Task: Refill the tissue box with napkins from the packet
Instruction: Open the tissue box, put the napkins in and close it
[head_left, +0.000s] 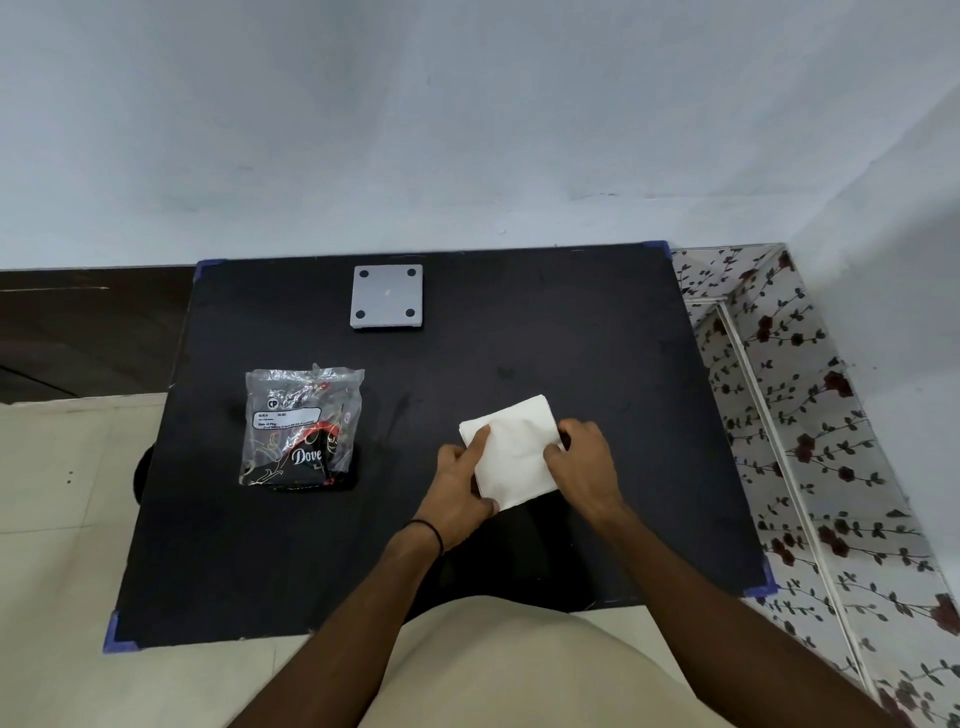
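Nearest, the left hand (460, 486) and right hand (582, 462) pinch a white napkin stack (514, 452) by its side edges, hiding them. Left lies the clear packet (301, 426), its print partly unreadable. Farthest, a grey square box (387, 296) on the black table (623, 338).

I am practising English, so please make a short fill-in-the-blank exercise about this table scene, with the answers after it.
1. Both hands hold a stack of white ____ .
2. The left hand wears a thin black ____ at the wrist.
3. The clear packet lies to the ____ of the stack.
4. The grey square piece shows ____ dark round pads.

Answers: napkins; band; left; four
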